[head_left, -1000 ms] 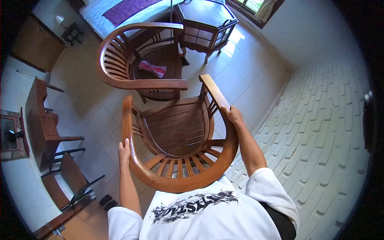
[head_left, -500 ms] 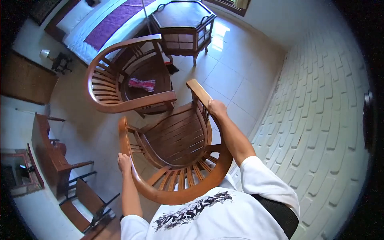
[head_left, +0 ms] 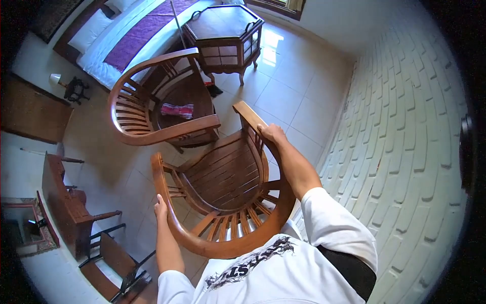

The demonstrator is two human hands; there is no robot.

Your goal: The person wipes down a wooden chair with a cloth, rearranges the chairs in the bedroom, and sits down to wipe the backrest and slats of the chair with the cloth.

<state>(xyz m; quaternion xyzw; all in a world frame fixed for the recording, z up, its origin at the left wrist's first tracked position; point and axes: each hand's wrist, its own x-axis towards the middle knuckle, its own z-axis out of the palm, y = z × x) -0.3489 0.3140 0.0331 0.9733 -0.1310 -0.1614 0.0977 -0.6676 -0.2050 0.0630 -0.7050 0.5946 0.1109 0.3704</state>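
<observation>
Close against my body stands a brown wooden armchair [head_left: 223,175] with a slatted seat and a curved back rail. My left hand [head_left: 160,206] is at the outer side of its left arm, thumb up and the other fingers mostly hidden. Over the right arm of the chair my right hand [head_left: 272,133] is closed, gripping the wood. Just beyond is a second wooden armchair [head_left: 167,133], turned sideways, with a red and white checked cloth [head_left: 177,110] lying on its seat.
A hexagonal cabinet table [head_left: 220,23] stands beyond the chairs, beside a bed [head_left: 109,38]. At the left are a wooden desk [head_left: 66,202] and a dark chair [head_left: 114,258]. A white brick wall [head_left: 395,152] runs along the right.
The view has turned, so the second chair, bed and cabinet table appear further left. My right hand has shifted a little along the chair arm. Both hands stay at the near chair.
</observation>
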